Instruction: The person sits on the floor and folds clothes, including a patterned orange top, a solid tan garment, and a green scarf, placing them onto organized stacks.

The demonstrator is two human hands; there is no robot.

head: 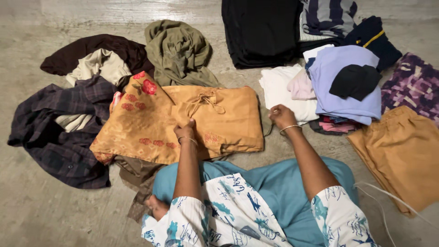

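The folded garment [183, 121] in the middle is mustard-orange with red flowers scattered over it and a matching drawstring. Left of it lies a dark plaid shirt [59, 132], navy and purple checks, with a cream cloth [98, 66], a dark brown piece [91, 48] and an olive-green one [178, 52] behind. To the right sit a white fold [281, 89], a lavender top [347, 84] under a black scrap [354, 81], a purple patterned fabric [414, 87] and another plain orange piece [402, 153]. The floor [41, 215] is grey concrete.
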